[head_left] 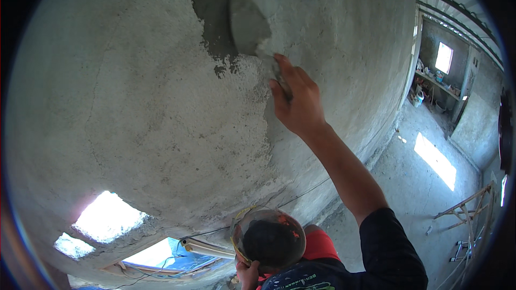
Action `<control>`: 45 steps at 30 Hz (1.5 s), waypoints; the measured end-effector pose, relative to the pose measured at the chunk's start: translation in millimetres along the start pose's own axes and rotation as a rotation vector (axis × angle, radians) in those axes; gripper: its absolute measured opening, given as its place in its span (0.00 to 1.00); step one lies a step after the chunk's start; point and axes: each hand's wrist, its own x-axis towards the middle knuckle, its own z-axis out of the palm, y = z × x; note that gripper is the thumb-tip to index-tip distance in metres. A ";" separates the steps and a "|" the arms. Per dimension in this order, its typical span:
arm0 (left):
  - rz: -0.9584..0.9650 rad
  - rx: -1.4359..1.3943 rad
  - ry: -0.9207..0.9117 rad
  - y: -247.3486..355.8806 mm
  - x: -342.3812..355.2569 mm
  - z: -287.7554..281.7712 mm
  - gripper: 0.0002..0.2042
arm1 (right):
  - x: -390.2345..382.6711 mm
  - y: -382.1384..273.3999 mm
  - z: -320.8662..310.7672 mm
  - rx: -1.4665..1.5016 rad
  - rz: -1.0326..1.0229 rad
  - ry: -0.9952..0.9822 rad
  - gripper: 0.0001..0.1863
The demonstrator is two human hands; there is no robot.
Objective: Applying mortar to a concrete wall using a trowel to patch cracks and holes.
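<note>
My right hand point(303, 96) is wrapped around the handle of a trowel point(248, 26), high on a grey plastered wall point(145, 113). The blade lies against the wall at the right edge of a darker, wet-looking strip of mortar point(207, 8). Below that strip the surface is rougher and paler, with a ragged border. Low in the view, my left hand point(249, 275) grips the near left rim of a round bowl point(267, 215). Dark mortar point(269, 244) sits inside it, and orange-red marks show on its inner wall.
At the lower left are two bright openings point(107, 217) and a framed opening point(161, 252) with cables. A thin cable point(301, 193) runs along the wall. To the right lie the concrete floor point(387, 166), a wooden trestle point(467, 209) and a cluttered shelf point(438, 81).
</note>
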 end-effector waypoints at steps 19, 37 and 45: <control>0.070 0.098 0.002 -4.4 11.5 4.8 0.12 | -33.6 -7.7 -52.0 0.167 0.486 -0.200 0.26; 0.211 0.087 0.060 -4.2 0.1 8.8 0.14 | -61.8 -15.6 -15.2 0.114 0.053 -0.210 0.30; 0.044 0.059 0.081 6.6 -10.7 4.9 0.07 | -86.3 -10.6 22.9 -0.074 0.175 -0.201 0.31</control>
